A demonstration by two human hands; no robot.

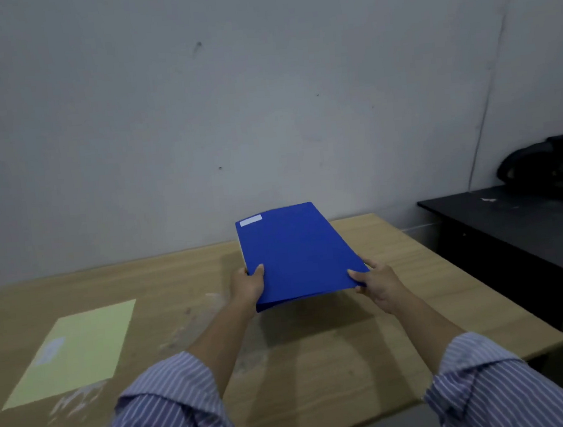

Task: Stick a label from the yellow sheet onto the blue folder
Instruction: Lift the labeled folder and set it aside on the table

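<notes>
Grey plaster wall (pixel 262 94) behind, light wooden table (pixel 322 364) below the grip. Both arms extended forward, striped shirt sleeves (pixel 161 410) rolled up. Flat blue folder (pixel 297 249) held off the table, tilted, far end raised. Left hand (pixel 247 285) clamps its near-left corner, thumb on top; right hand (pixel 380 284) clamps the near-right corner the same way. Pale yellow sheet (pixel 77 353) lies flat, well left of the grip. Small white label (pixel 251 220) sits on the folder's far-left corner, opposite the grip.
</notes>
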